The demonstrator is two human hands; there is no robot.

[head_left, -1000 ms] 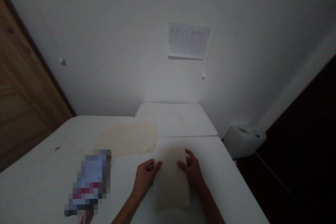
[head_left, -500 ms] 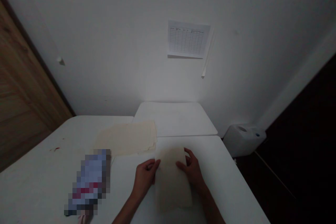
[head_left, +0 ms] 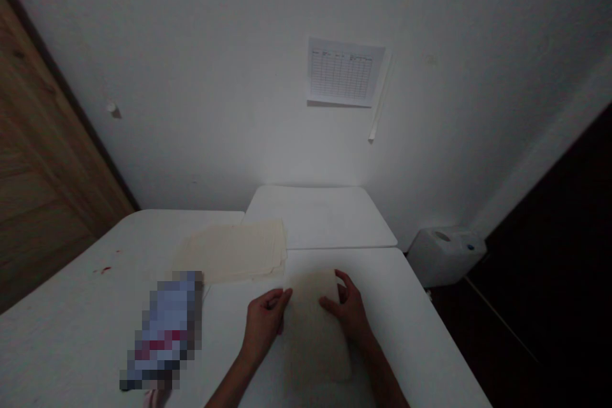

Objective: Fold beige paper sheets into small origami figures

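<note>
A folded cream sheet of paper (head_left: pixel 315 325) lies on the white table (head_left: pixel 86 306) just in front of me. My left hand (head_left: pixel 264 320) rests on its left edge, fingers bent and pressed against the fold. My right hand (head_left: pixel 348 310) lies on its right side near the top, fingers curled over the sheet's edge. Both hands hold the sheet narrow between them. A stack of cream sheets (head_left: pixel 234 250) lies flat further back and to the left, apart from both hands.
A blurred-out oblong object (head_left: pixel 162 331) lies at the left front of the table. A second white tabletop (head_left: pixel 320 215) adjoins at the back. A printed chart (head_left: pixel 345 73) hangs on the wall. A white canister (head_left: pixel 444 254) stands on the floor at the right; wooden panelling (head_left: pixel 33 172) is at the left.
The sheet has become narrower and its lower end rounder as both hands pressed its sides inward. The hands have hardly shifted position.
</note>
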